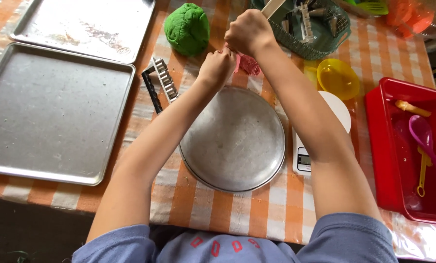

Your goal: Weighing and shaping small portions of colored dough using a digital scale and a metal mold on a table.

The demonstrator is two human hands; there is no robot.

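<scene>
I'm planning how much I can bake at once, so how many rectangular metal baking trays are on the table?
2. One rectangular tray lies at the left of the table, and a second tray sits just behind it at the top left, partly cut off. The round pan isn't counted; others may lie out of view.

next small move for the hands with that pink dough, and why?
Probably lower the pink dough onto the round metal plate: both the left hand and right hand pinch it in the air just beyond the plate's far rim.

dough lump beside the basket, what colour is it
Green; the dough lump shows plainly in the head view, lying on the orange checked tablecloth.
</scene>
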